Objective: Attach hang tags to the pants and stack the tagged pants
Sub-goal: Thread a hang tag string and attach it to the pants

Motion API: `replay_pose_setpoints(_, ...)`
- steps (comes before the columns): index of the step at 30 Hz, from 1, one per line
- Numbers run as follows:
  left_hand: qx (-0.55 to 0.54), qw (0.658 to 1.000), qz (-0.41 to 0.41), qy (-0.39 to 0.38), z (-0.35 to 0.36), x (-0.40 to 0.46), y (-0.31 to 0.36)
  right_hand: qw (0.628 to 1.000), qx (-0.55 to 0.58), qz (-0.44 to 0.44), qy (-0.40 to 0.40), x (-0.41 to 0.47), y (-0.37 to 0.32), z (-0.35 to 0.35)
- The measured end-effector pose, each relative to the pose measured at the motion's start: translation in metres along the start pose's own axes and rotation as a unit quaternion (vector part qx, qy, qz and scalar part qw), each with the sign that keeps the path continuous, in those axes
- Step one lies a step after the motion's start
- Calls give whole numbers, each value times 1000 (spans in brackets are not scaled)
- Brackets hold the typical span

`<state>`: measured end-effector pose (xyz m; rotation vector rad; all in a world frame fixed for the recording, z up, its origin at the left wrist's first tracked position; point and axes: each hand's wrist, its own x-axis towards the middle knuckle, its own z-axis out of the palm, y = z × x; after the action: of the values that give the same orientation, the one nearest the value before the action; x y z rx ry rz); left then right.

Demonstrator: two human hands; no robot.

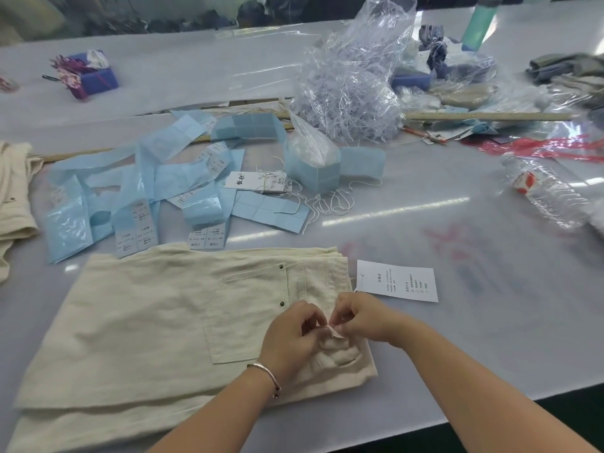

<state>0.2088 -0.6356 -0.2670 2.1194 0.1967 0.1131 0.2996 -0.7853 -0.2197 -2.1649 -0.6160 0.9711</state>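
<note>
A: Head view, entry one. Cream pants (157, 318) lie folded flat on the grey table (457, 243), waistband end to the right. Left hand (289, 338) and right hand (362, 317) meet at the waistband; both sets of fingers are curled and pinch a small raised bit of cloth, likely a belt loop, though the string itself is too fine to make out.

B: Tag position?

A: White hang tag (397, 281) lies flat on the table just beside the waistband, print up, its punched corner nearest the hands. Not yet hanging free.

B: Judgement on the step?

A: Threading or knotting the tag string at the loop. Best to keep the loop lifted clear of the layers beneath so only it gets caught, then pull snug and let the tag lie outward.

B: Containers?

A: Clear plastic bag (353, 76), open, holds a tangle of white loop strings. A smaller clear bag (310, 142) stands in front of it; contents unclear. Empty-looking plastic water bottle (545, 194) lies on its side. More cream pants (14, 191) sit at the left edge, well apart.
</note>
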Motion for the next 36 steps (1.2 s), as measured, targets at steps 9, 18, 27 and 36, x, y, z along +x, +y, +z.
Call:
replay_pose_setpoints(9,202,958,171,110,8,-27,-2,995,-71,72,-16,13,-15,7)
replay_pose_setpoints(18,211,954,162,137,11,-30,5,995,-69,71,12,9,-17,6)
replay_pose_setpoints(27,255,944,167,129,16,-30,8,975,-185,116,36,5,-27,7)
replay_pose_setpoints(36,117,991,8,57,10,-24,11,979,-144,24,139,0,-8,2)
